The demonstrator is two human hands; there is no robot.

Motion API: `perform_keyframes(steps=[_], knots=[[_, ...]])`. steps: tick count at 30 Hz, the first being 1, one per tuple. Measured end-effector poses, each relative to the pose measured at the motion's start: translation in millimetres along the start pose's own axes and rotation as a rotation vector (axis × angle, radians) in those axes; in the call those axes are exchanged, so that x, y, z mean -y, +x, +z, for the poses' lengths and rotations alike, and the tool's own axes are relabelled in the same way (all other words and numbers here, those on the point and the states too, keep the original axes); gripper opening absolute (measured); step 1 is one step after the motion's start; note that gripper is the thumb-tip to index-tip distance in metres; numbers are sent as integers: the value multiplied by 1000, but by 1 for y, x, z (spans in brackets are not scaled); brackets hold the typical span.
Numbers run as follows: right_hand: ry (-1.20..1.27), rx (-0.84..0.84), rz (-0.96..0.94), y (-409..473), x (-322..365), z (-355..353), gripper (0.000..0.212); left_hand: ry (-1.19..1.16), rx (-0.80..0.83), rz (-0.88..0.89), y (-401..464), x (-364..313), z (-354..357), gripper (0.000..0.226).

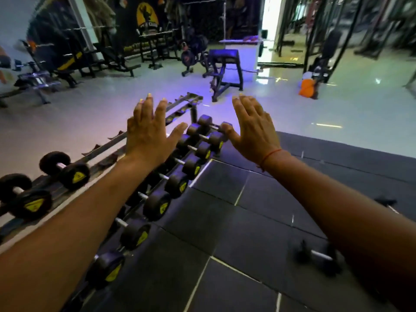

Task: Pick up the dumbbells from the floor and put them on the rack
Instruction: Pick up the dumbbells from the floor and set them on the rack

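Long black steel rack [180, 109]: mostly stocked. Black rubber-headed, chrome-handled dumbbell [318, 257]: on floor, pending. Left grip [148, 129], right grip [252, 124]: fingers straight, empty.

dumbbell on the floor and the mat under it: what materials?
Dumbbell: heads look like black rubber or rubber-coated, matte with no glare; the handle looks like bright bare metal, probably steel or chrome. It is blurred, so this is tentative. Mat: dark rubber-like tiles, dull finish, with pale seams showing between the squares.
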State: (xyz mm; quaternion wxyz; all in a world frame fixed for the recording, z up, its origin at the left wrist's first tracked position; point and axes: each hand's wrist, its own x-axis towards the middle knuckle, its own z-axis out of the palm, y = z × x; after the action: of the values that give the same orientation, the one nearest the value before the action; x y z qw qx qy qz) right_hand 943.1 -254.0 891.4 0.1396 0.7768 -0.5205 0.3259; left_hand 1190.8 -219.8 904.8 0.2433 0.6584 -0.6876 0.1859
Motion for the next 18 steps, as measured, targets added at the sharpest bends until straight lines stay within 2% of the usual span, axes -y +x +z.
perform_keyframes(steps=[9,14,18], knots=[[-181,63,260,-208,-225,-126,71,-160,154,198,-71,-281,68,77],[-211,179,407,-332,-342,-175,71,-223,323,271,-144,-449,118,80],[-233,315,448,-401,-411,-200,72,-245,462,282,-193,-543,148,81]])
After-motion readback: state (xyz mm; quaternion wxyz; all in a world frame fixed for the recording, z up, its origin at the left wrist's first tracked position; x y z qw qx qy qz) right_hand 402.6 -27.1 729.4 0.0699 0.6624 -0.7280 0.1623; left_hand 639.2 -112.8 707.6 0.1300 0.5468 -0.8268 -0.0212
